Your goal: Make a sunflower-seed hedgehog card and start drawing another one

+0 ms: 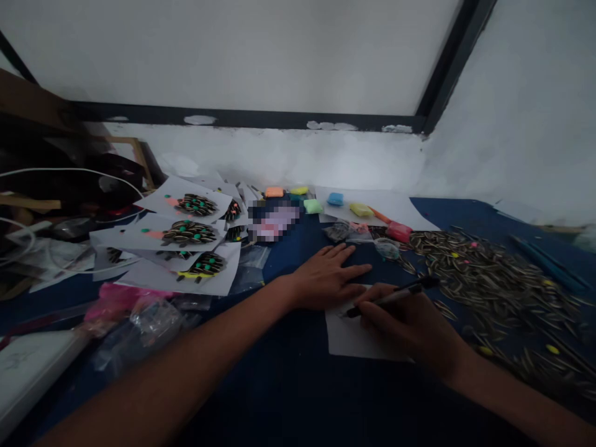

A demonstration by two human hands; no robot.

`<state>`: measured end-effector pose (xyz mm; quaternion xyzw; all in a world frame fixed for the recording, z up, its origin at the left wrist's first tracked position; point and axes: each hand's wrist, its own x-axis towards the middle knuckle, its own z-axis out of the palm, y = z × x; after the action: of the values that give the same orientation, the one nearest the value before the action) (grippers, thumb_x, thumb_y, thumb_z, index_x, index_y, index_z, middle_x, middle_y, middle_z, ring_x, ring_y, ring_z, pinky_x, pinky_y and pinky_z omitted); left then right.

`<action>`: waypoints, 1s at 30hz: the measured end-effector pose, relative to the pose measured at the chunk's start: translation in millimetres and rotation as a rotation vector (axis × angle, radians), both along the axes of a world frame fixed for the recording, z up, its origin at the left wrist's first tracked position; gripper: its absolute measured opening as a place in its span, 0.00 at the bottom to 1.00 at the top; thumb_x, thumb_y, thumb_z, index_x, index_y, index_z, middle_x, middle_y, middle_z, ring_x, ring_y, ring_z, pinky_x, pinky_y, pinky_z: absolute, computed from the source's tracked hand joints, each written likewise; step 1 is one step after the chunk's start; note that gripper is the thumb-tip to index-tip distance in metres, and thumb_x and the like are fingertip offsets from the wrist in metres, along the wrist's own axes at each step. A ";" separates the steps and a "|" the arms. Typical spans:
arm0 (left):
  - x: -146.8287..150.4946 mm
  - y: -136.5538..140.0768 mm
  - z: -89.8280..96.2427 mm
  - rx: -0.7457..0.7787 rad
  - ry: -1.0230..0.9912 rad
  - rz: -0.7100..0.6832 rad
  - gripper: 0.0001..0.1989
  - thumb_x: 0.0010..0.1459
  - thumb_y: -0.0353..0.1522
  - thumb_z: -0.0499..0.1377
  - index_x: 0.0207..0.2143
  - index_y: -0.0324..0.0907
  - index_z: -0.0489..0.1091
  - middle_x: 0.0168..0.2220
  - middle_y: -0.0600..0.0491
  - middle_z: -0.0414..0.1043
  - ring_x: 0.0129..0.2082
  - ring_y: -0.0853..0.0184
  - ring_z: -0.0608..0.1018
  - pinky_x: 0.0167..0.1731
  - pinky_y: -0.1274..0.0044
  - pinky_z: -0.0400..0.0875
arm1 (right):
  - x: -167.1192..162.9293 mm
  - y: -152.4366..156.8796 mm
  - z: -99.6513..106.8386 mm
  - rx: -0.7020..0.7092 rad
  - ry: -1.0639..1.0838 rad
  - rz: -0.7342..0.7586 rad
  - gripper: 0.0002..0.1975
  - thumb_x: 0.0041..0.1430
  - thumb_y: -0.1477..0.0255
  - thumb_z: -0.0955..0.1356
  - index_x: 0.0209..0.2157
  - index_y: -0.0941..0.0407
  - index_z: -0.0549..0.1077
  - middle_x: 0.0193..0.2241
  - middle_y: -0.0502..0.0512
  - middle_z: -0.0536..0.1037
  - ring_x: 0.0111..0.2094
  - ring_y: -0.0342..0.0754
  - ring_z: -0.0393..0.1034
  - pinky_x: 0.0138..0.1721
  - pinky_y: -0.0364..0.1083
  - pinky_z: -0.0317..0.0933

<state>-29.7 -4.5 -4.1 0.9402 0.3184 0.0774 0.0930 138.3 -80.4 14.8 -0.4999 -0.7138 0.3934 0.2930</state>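
Note:
A small white sheet of paper [344,341] lies on the dark blue table surface in front of me. My left hand [328,276] rests flat with its fingers spread at the paper's upper left edge. Wrapped around a black pen [391,298], the fingers of my right hand [410,323] hold its tip down at the paper. Whatever is drawn there is too dim to make out, and my right hand covers the sheet's right part. Close by on the right spreads a heap of striped sunflower seeds [503,285].
Finished-looking sheets with seed hedgehog shapes [193,233] are stacked at the left. Coloured clay packs, among them a red one [399,232] and a blue one [334,198], lie at the back. Crumpled clear plastic [156,320] and a white box [37,372] sit front left.

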 end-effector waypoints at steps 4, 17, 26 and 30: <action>0.0 0.9 -0.9 -0.010 -0.001 0.003 0.26 0.66 0.45 0.44 0.63 0.50 0.53 0.67 0.46 0.41 0.66 0.55 0.46 0.62 0.62 0.44 | 1.5 -0.4 -0.3 -0.030 0.020 -0.007 0.16 0.56 0.59 0.65 0.24 0.56 0.71 0.21 0.51 0.73 0.20 0.43 0.68 0.21 0.42 0.62; 0.2 3.9 -4.6 -0.018 -0.013 -0.001 0.27 0.65 0.47 0.44 0.63 0.51 0.53 0.68 0.49 0.40 0.67 0.54 0.45 0.62 0.60 0.44 | 11.3 0.0 1.3 -0.070 -0.042 -0.013 0.16 0.56 0.58 0.64 0.24 0.55 0.70 0.18 0.50 0.73 0.19 0.44 0.69 0.21 0.42 0.61; 0.0 3.0 -3.4 -0.031 -0.005 0.001 0.27 0.65 0.47 0.43 0.64 0.52 0.51 0.68 0.49 0.40 0.67 0.56 0.44 0.62 0.61 0.44 | 22.2 -0.6 1.4 -0.096 -0.071 -0.026 0.15 0.56 0.61 0.64 0.22 0.56 0.71 0.15 0.50 0.71 0.17 0.44 0.67 0.19 0.42 0.60; -0.2 3.2 -5.0 -0.022 -0.012 0.000 0.26 0.65 0.47 0.43 0.64 0.53 0.51 0.68 0.51 0.40 0.67 0.56 0.44 0.62 0.61 0.45 | 27.5 0.3 4.0 -0.114 -0.084 -0.002 0.15 0.56 0.61 0.65 0.22 0.56 0.71 0.16 0.50 0.71 0.17 0.45 0.68 0.20 0.43 0.61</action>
<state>-29.9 -1.3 -9.1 0.9387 0.3185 0.0794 0.1054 165.8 -80.2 18.8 -0.5326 -0.7013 0.4118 0.2345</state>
